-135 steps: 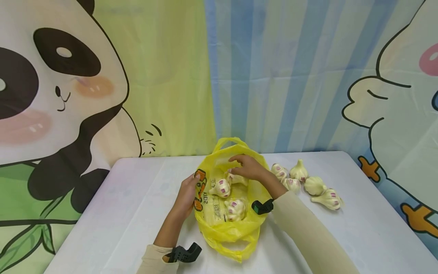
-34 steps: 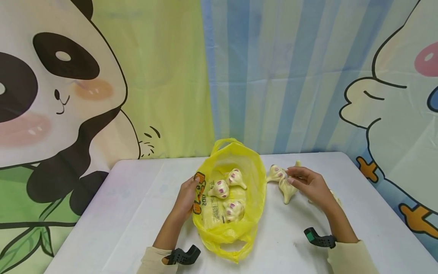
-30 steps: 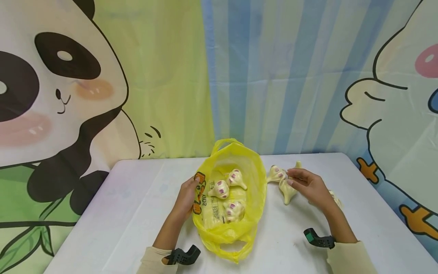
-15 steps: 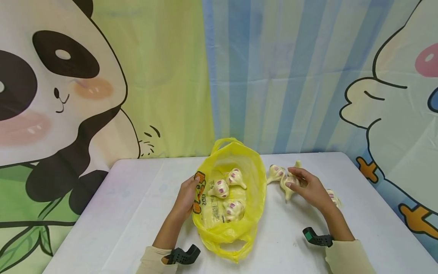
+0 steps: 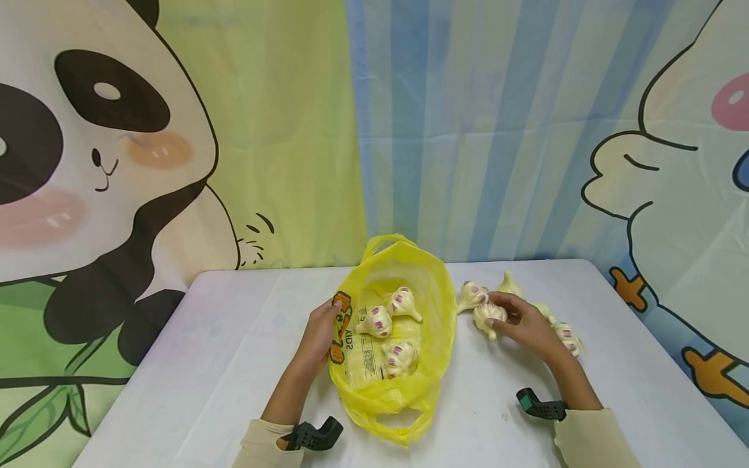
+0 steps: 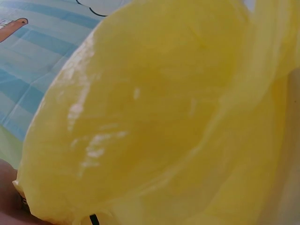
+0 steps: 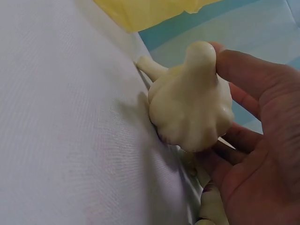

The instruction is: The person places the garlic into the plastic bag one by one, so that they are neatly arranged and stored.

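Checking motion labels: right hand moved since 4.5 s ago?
Yes: judged against the table, the right hand went right, from over the yellow bag to a garlic bulb.

White table (image 5: 246, 344), yellow bag (image 5: 434, 325), garlic bulbs (image 5: 473, 296) beside it

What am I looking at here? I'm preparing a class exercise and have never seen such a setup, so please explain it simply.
There is no robot, just a person's two bare hands. A camera on the head takes the wide picture; small black wrist cameras take the two close ones. The left hand grips the left edge of an open, thin yellow plastic bag with three round, cream-and-purple garlic bulbs inside. The right hand holds another cream bulb between thumb and fingers. Four more bulbs lie nearby on the white table. In the left wrist picture, the bag fills most of the view.
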### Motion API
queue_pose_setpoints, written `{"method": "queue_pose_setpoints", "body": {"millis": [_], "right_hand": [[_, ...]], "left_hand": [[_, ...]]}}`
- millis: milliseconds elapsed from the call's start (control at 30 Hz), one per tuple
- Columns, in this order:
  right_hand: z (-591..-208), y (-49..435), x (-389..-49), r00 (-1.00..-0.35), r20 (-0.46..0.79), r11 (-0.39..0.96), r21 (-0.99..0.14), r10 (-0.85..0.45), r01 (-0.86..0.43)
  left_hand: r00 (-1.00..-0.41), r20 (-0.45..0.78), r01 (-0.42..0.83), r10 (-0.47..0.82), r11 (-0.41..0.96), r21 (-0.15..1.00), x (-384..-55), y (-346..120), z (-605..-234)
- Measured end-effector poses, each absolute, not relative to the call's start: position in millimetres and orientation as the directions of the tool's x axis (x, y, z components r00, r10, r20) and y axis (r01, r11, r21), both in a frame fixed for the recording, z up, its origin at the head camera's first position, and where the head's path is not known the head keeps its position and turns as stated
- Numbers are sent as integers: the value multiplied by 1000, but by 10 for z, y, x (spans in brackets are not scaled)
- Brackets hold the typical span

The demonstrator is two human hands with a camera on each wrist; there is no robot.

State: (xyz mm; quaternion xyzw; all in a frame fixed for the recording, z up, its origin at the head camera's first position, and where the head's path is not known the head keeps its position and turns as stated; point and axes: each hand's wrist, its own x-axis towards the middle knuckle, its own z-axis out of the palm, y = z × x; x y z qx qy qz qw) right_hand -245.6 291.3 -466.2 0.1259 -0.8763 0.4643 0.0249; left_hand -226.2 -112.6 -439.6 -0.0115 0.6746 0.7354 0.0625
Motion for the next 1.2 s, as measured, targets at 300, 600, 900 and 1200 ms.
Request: {"method": "queue_pose_setpoints", "body": {"millis": [300,600,900,1200], "right_hand": [[-4672,2929,-2410,-968,141,574,-784,-205,-236],[-4598,2879,-2403,-965,132,557,-795,-227,-240],[-4725,2920,-2446,-967,141,541,-807,-214,-237],[-4683,2909,-2440,-968,148,549,-802,-203,-237]], "left_hand": [[-992,-102,-109,80,-87,990,-2279,-1114,-4398],[-991,-99,-106,85,-75,992,-2242,-1131,-4360],[-991,-97,-104,88,-83,991,-2260,-1128,-4418],[-991,-91,-100,100,-92,991,-2262,-1124,-4408]]}}
